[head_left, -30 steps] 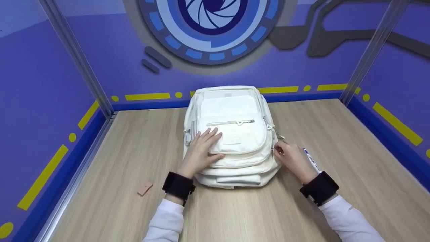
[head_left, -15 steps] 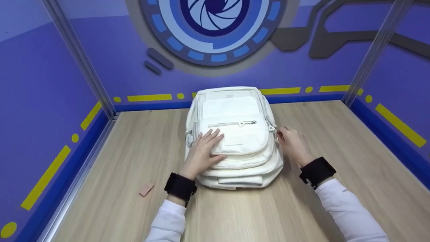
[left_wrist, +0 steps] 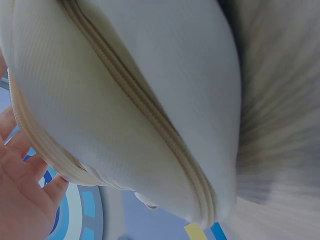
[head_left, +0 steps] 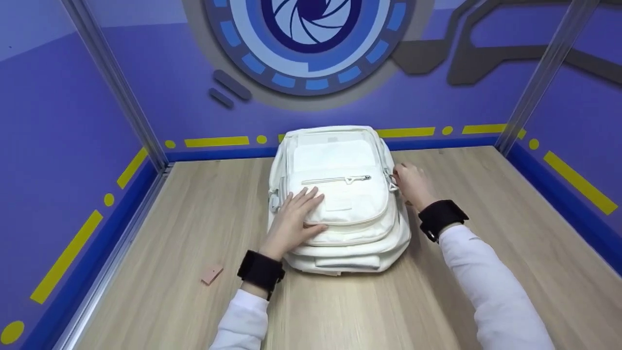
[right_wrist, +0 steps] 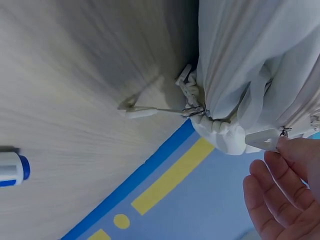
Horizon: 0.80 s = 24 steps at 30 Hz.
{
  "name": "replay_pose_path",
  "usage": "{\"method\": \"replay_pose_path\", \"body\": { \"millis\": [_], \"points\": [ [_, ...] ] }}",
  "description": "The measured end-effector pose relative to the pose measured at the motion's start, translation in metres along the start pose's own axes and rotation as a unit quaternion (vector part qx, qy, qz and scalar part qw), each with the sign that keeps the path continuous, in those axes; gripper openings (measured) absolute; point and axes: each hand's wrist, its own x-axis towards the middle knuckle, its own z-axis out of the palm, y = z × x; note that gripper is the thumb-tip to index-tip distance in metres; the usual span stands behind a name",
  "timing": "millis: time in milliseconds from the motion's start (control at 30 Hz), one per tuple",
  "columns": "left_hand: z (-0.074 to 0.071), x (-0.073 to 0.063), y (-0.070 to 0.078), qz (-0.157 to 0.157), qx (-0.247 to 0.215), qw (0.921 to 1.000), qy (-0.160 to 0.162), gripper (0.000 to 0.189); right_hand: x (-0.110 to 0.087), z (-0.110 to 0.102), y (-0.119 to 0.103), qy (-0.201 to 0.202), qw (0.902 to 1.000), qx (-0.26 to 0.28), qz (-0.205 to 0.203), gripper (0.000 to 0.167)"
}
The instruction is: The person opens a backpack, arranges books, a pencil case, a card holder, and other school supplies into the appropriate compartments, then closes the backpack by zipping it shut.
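Observation:
A white backpack lies front up on the table, its zips curving round the lower front. My left hand rests with spread fingers on the front pocket; in the left wrist view the same hand shows past the bag's zipped edge. At the bag's right side, my right hand pinches a zip pull. The right wrist view shows this pull as a white loop at the thumb and forefinger, the other fingers bent below. Another white zip pull sticks out from the bag's side over the table.
A small pink block lies on the wooden table, left of the bag. In the right wrist view, a white marker with a blue end lies beside the bag. The blue back wall stands right behind the bag, with side walls left and right.
My right hand has moved up along the bag's right side, from its lower side to the zip pull higher up. The left hand has stayed on the front pocket.

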Motion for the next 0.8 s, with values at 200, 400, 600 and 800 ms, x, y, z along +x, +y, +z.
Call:
{"method": "replay_pose_path", "body": {
  "millis": [200,400,600,800],
  "points": [
    [-0.001,0.000,-0.001,0.006,0.000,1.0000,0.002,0.073,0.019,0.004,-0.002,-0.002,0.9996,-0.029,0.006,0.011],
    [-0.001,0.001,-0.001,0.011,-0.005,0.9999,0.008,0.072,0.026,0.007,-0.003,0.026,0.9985,-0.048,0.008,0.011],
    [-0.002,0.001,-0.001,0.005,-0.008,1.0000,0.002,0.073,0.023,0.008,-0.001,0.020,0.9992,-0.023,0.025,0.012],
    [0.000,0.000,-0.001,0.003,-0.008,1.0000,0.001,0.073,0.017,0.009,0.003,0.021,0.9990,0.038,0.009,0.013]
  ]
}}
